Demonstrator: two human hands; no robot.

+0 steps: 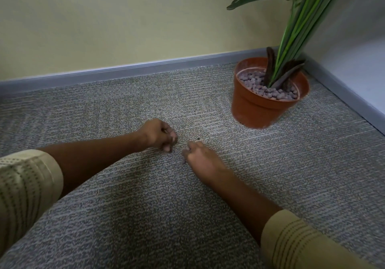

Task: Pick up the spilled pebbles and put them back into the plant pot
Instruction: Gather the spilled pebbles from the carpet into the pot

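A terracotta plant pot (258, 110) stands on the carpet at the far right, in the corner of the room. Greyish-purple pebbles (270, 92) fill it around the green plant's stems (291, 39). My left hand (159, 135) is curled into a loose fist just above the carpet, with purplish pebbles showing at its fingertips. Close to its right, my right hand (201, 157) rests knuckles-up on the carpet, its fingers bent down and pinching a small purplish pebble (184, 161). A tiny dark speck (199, 138) lies just beyond the right hand.
Grey patterned carpet (187, 206) covers the floor. A grey skirting board (125, 70) runs along the yellow back wall and down the right side. Plant leaves overhang the pot at top right.
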